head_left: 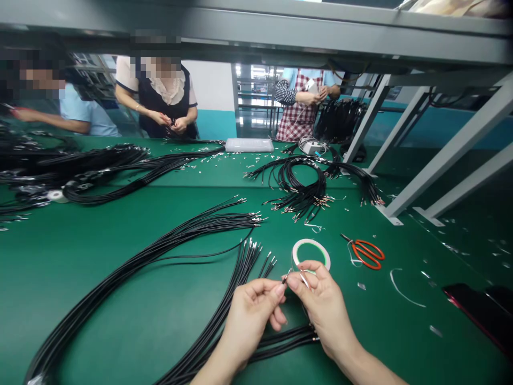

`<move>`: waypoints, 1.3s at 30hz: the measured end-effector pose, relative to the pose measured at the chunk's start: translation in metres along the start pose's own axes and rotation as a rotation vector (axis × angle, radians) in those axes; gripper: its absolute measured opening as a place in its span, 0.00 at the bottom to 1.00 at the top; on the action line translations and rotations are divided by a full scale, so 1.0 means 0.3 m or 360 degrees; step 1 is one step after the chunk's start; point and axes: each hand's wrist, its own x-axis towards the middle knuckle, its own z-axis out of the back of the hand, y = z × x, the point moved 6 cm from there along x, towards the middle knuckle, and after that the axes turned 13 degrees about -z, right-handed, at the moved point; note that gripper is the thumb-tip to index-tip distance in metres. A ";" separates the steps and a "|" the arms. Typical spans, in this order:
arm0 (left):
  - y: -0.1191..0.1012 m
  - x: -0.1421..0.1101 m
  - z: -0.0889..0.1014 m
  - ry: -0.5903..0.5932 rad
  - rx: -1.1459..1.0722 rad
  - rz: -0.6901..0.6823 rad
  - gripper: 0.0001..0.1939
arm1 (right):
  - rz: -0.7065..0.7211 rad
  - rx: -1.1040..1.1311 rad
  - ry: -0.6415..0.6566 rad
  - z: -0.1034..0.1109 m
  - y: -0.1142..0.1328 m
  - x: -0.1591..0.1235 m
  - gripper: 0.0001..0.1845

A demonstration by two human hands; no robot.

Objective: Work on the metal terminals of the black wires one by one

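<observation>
My left hand [256, 307] pinches the tip of a thin black wire [285, 277] between thumb and forefinger. Right beside it, my right hand [320, 297] pinches a small silvery metal terminal [303, 279] at that wire's end. Both hands hover low over the green table [120, 278], fingertips nearly touching. A bundle of black wires [236, 278] with metal tips runs under my left wrist, and more wires [288, 337] pass beneath my right hand. A white tape roll [311, 249] lies just beyond my fingers.
Orange-handled scissors [366, 252] lie right of the tape. A long wire bundle [168, 240] fans leftward; a coiled bundle [300, 184] sits farther back near a white tray [249, 144]. Grey frame legs [444, 155] stand right. Three people work across the table. A dark object [481, 310] lies at right.
</observation>
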 end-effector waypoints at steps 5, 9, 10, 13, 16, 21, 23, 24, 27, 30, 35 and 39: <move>0.002 -0.001 0.000 -0.0027 0.0013 0.0013 0.19 | -0.0031 0.0005 -0.0049 0.005 0.006 -0.005 0.19; 0.007 0.001 0.000 -0.0050 0.0024 0.0023 0.19 | -0.0031 0.0042 -0.0034 0.007 0.011 -0.008 0.19; 0.009 0.001 -0.001 -0.0055 0.0029 0.0024 0.19 | -0.0029 0.0045 -0.0029 0.008 0.011 -0.008 0.19; 0.011 0.000 -0.003 -0.0070 0.0042 0.0026 0.19 | -0.0020 0.0044 -0.0031 0.011 0.009 -0.007 0.20; 0.012 0.000 -0.006 -0.0085 0.0047 0.0030 0.19 | -0.0027 0.0049 -0.0031 0.016 0.003 -0.004 0.21; 0.014 0.001 -0.007 -0.0092 0.0047 0.0038 0.19 | -0.0036 0.0048 -0.0013 0.020 -0.001 0.001 0.20; 0.015 0.000 -0.008 -0.0093 0.0047 0.0037 0.19 | -0.0036 0.0046 -0.0009 0.019 -0.002 0.003 0.20; 0.015 -0.001 -0.008 -0.0093 0.0049 0.0035 0.18 | -0.0036 0.0046 -0.0009 0.019 -0.002 0.004 0.20; 0.017 -0.003 -0.008 -0.0102 0.0058 0.0023 0.18 | -0.0039 0.0038 -0.0016 0.018 -0.003 0.005 0.20; 0.023 -0.003 -0.008 -0.0108 0.0062 0.0006 0.18 | -0.0041 0.0030 -0.0019 0.019 -0.003 0.003 0.19; 0.033 -0.003 -0.010 -0.0096 0.0092 -0.0012 0.18 | -0.0026 0.0023 -0.0017 0.020 -0.003 0.001 0.20; 0.035 -0.004 -0.008 -0.0106 0.0110 -0.0022 0.18 | -0.0014 0.0011 -0.0028 0.020 -0.006 0.003 0.20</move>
